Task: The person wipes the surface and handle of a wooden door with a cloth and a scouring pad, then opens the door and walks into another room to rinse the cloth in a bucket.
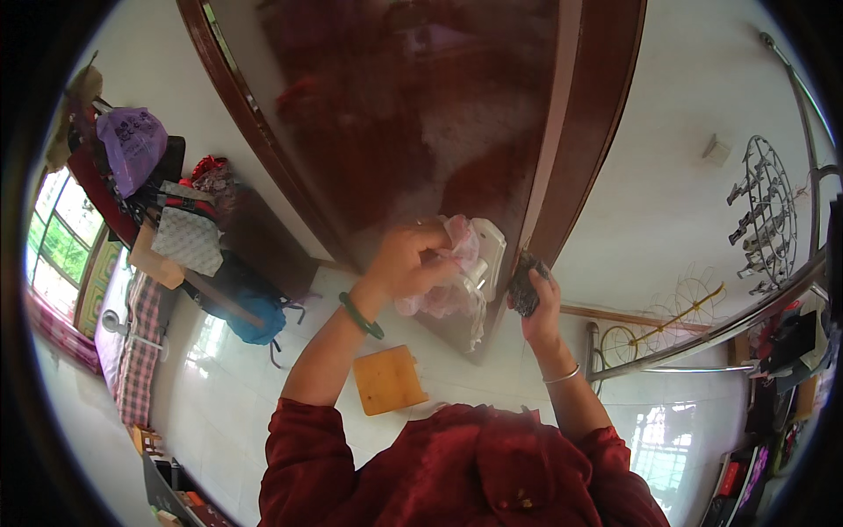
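Note:
My left hand (415, 260) pinches a crumpled, pinkish translucent plastic bag (461, 240), whose loose folds hang below the fingers. Just behind and beside the bag is a white plastic piece (492, 253), in front of the dark red wooden door (487, 132). Whether that piece is fixed to the door or held with the bag, I cannot tell. Gripped in my right hand (543, 306) is a dark grey, rough-textured bundle (528, 290), close to the edge of the door frame (586, 132). Its exact kind is unclear.
Below my left forearm stands a yellow wooden stool (390, 381) on the pale tiled floor. A metal railing (711, 346) curves along the right, with a clip hanger (767, 217) above it. Bags, including a purple plastic bag (133, 148), are piled on the left.

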Available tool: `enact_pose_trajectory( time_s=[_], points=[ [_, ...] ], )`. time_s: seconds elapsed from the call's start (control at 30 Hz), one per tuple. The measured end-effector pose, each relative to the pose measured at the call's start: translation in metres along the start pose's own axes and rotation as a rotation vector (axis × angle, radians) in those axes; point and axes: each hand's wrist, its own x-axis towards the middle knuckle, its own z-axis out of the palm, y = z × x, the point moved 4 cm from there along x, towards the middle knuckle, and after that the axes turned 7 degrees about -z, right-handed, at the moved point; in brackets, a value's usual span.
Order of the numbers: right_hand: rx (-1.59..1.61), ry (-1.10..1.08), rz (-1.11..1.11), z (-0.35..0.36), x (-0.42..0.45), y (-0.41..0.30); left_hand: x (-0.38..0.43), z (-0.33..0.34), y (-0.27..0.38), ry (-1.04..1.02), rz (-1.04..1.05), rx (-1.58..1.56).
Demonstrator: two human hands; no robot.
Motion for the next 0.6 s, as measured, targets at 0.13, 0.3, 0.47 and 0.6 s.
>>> enact_pose_trajectory(
  time_s=[0.13,0.3,0.47,0.6],
  points=[
    [-0.003,0.031,-0.022,0.002,-0.003,-0.002,-0.004,0.005,0.011,-0.004,0.113,-0.3],
    [0.023,0.061,-0.028,0.003,-0.004,0.001,-0.004,0.015,0.035,-0.155,0.013,-0.301],
    [0.058,0.067,-0.027,-0.001,-0.006,0.002,-0.004,0.03,0.044,0.11,-0.078,0.091],
    [0.177,-0.001,-0.002,0.004,-0.012,0.005,-0.004,0.036,0.05,0.207,-0.251,0.16]
  ],
)
